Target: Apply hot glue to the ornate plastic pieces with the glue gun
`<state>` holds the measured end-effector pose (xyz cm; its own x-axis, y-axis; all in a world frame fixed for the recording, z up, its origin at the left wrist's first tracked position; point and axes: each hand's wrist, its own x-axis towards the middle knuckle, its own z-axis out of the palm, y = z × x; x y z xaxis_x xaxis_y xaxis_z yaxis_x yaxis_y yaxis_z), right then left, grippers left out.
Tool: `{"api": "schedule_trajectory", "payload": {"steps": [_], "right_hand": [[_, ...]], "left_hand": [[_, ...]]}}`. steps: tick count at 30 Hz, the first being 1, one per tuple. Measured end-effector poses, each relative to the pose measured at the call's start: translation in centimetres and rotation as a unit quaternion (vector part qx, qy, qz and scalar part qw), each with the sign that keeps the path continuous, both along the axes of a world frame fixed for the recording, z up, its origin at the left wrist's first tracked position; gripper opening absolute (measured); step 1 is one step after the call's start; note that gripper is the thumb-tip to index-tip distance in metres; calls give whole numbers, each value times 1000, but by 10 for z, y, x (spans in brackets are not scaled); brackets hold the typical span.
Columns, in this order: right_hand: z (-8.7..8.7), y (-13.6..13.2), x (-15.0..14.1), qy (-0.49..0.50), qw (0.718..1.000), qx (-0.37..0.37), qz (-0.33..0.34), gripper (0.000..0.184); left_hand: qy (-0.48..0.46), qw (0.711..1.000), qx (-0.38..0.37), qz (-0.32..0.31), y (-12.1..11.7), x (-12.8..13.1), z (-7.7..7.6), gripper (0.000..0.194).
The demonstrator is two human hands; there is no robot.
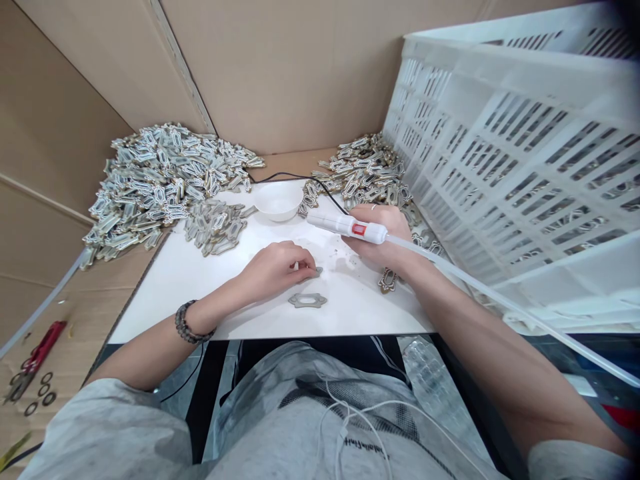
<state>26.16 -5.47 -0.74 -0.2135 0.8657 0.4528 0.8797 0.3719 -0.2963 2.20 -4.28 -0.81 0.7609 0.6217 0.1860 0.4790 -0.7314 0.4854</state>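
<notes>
My left hand (274, 270) rests low over the white board, thumb and fingertips pinched on a small grey metal piece (319, 271), mostly hidden. Just below it, a grey openwork label frame (307, 301) lies flat. My right hand (383, 227) is wrapped round a white pen-shaped tool (327, 220) with a red window, its tip pointing left. From the tool's rear a long translucent tube or stick (480, 284) passes over my forearm. Beneath my right wrist lies a dark-patterned, light-edged frame (388, 281). A white bowl (279, 202) stands beyond both hands.
Heaps of similar frames lie at the back left (160, 180) and back right (367, 170), with a smaller grey pile (216, 227) on the board. A white slatted crate (500, 147) fills the right side. Cardboard walls (285, 73) enclose the back. A red-handled cutter (43, 347) and several rings lie left.
</notes>
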Motion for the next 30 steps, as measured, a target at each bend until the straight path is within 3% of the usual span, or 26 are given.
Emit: {"api": "schedule_trajectory", "payload": {"steps": [5,13,25,30], "right_hand": [[0,0,0,1,1000,4,2,23],[0,-1,0,1,1000,9,0,21],[0,-1,0,-14,1000,7,-10,17],[1,-2,-1,-26,1000,7,-12,19]], "left_hand": [[-14,999,-2,52,1,2,-6,4],[-2,998,17,62,-4,4,-7,5],[49,987,152,-13,-8,5,-12,16],[60,986,155,-19,-8,4,-10,19]]}}
